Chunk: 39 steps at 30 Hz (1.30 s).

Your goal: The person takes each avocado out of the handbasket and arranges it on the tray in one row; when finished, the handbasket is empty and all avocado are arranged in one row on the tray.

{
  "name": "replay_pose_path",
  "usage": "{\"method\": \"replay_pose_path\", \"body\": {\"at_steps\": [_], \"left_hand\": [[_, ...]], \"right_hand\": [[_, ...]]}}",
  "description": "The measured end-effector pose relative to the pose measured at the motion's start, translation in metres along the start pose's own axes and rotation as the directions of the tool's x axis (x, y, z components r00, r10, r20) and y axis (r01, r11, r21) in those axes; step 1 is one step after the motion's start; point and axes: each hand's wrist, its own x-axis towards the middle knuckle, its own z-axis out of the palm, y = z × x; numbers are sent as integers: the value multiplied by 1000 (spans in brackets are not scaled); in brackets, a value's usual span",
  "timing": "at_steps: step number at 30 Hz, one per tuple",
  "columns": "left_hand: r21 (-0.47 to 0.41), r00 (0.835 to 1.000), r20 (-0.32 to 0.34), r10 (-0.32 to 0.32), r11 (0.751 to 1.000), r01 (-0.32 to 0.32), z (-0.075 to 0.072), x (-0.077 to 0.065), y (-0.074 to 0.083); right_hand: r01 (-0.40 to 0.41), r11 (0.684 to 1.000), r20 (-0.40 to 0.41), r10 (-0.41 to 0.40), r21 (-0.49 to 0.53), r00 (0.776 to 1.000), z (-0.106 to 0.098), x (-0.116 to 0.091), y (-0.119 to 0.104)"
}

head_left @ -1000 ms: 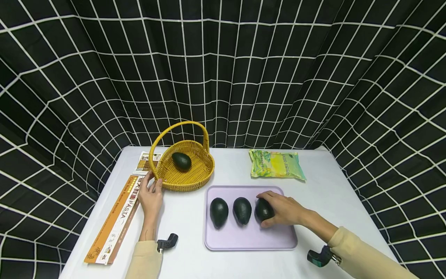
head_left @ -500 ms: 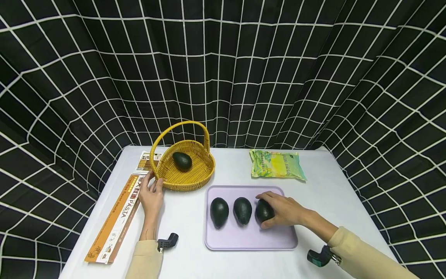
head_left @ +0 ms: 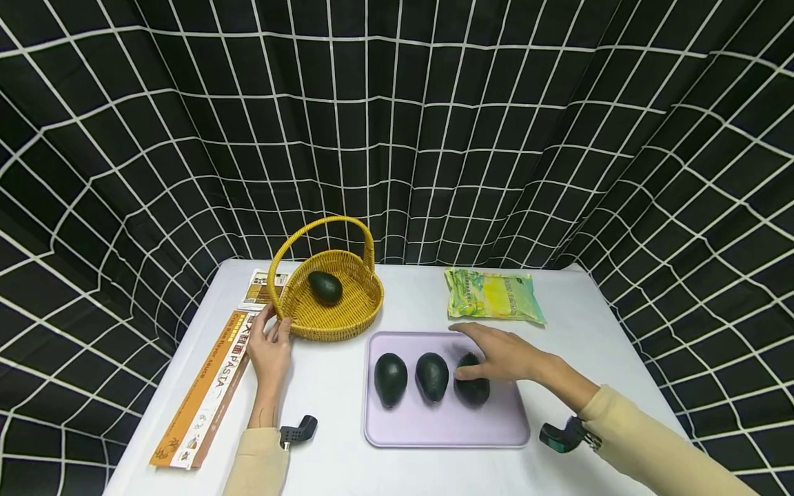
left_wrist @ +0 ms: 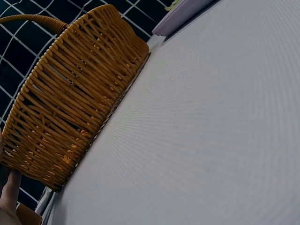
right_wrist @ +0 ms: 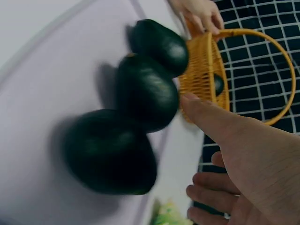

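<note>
A yellow wicker basket with a tall handle stands at the back left with one avocado inside. My left hand holds its near-left rim by the foot of the handle. On a lilac tray lie three more avocados in a row: a left one, a middle one and a right one. Over the right avocado hovers my right hand, thumb and fingers spread, gripping nothing. In the right wrist view the right hand is apart from the avocados.
A long orange and white pasta box lies along the left side of the table, a small brown and white packet behind it. A green and yellow bag lies behind the tray. Black gridded cloth hangs around the table.
My right hand has let go of the right avocado and lifted slightly up and away, its fingers spreading. That avocado stays on the tray. The left hand keeps its place on the basket.
</note>
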Motion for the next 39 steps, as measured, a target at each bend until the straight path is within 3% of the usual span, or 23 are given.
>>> {"method": "replay_pose_path", "body": {"at_steps": [4, 9, 19, 25, 31, 39], "left_hand": [[-11, 1000, -8, 11, 1000, -11, -2, 2, -2], [-31, 1000, -5, 14, 999, -14, -4, 2, -1], [-22, 1000, -1, 18, 1000, -18, -3, 2, -2], [-11, 1000, 6, 23, 1000, -23, -2, 0, -2], [-42, 999, 10, 42, 998, -41, 1, 1, -1], [-14, 999, -4, 47, 999, -47, -3, 3, -1]], "right_hand": [[107, 994, -13, -107, -33, 994, -16, 23, -12], [191, 978, 48, -188, -84, 981, -29, 57, -36], [301, 925, 186, -261, -232, 947, -53, 129, -83], [372, 897, 232, -319, -241, 919, -63, 172, -104], [370, 908, 259, -315, -199, 913, -62, 211, -114], [299, 929, 289, -231, -218, 929, -48, 250, -137]]}}
